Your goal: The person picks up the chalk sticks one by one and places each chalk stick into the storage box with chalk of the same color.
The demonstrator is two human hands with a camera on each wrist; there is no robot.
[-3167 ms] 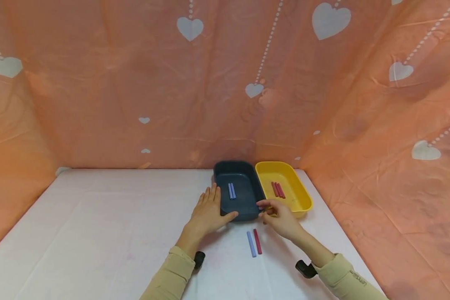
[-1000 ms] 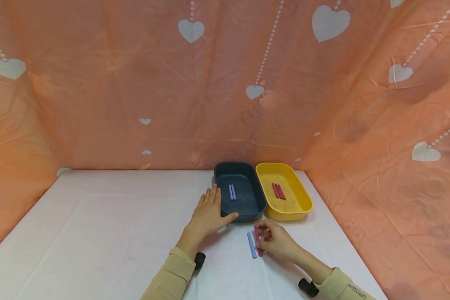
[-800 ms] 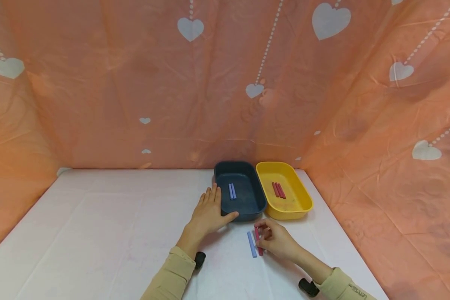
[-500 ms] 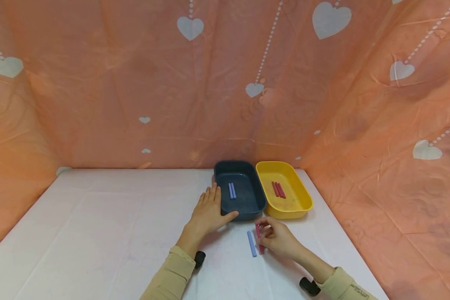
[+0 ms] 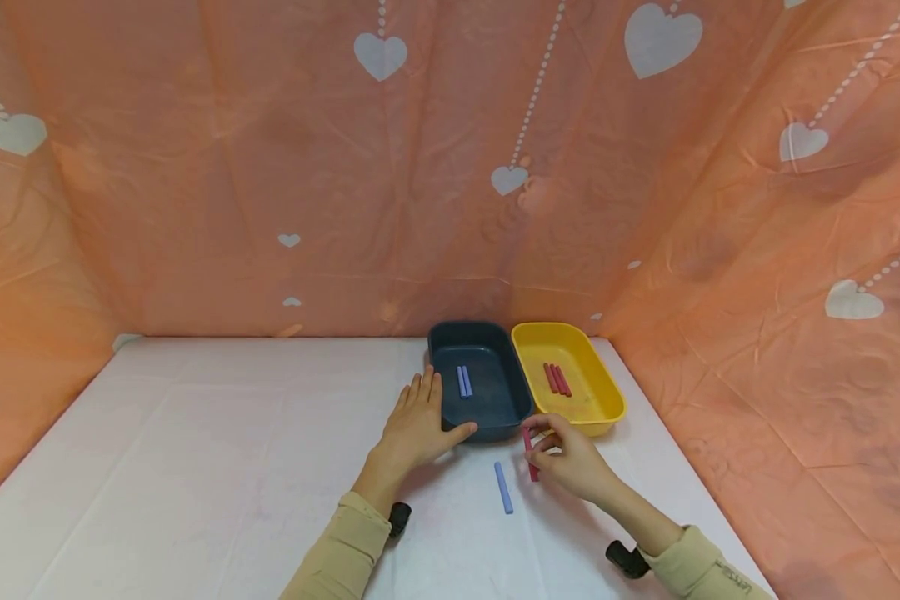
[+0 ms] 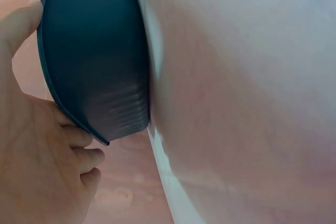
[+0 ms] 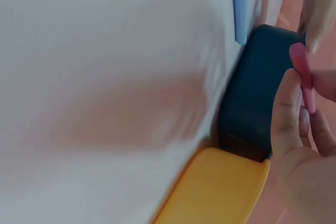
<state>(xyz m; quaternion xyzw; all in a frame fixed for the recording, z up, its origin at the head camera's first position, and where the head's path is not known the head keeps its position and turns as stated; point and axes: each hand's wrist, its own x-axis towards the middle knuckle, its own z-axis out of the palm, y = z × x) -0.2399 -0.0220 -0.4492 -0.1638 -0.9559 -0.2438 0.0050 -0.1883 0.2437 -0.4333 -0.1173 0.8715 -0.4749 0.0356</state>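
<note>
In the head view my right hand (image 5: 573, 467) pinches a red stick of chalk (image 7: 300, 59) between thumb and fingers, above the table just in front of the trays. My left hand (image 5: 411, 429) lies along the near-left corner of a dark blue tray (image 5: 495, 412), fingers extended and thumb at its front rim. Two blue chalk sticks (image 5: 464, 382) lie side by side in that tray. Beside it a yellow tray (image 5: 603, 404) holds 3 red chalk sticks (image 5: 557, 380). One loose blue chalk stick (image 5: 503, 487) lies on the table between my forearms.
A white cloth covers the table (image 5: 232, 467). An orange curtain (image 5: 330, 183) with white hearts hangs behind and on both sides. The two trays stand against each other near the back right corner. Dark wrist cameras (image 5: 627, 559) sit under both cuffs.
The right hand has come from the trays' near edge to the loose red chalk, pinched it, and lifted it up and right towards the yellow tray. The left hand has stayed put.
</note>
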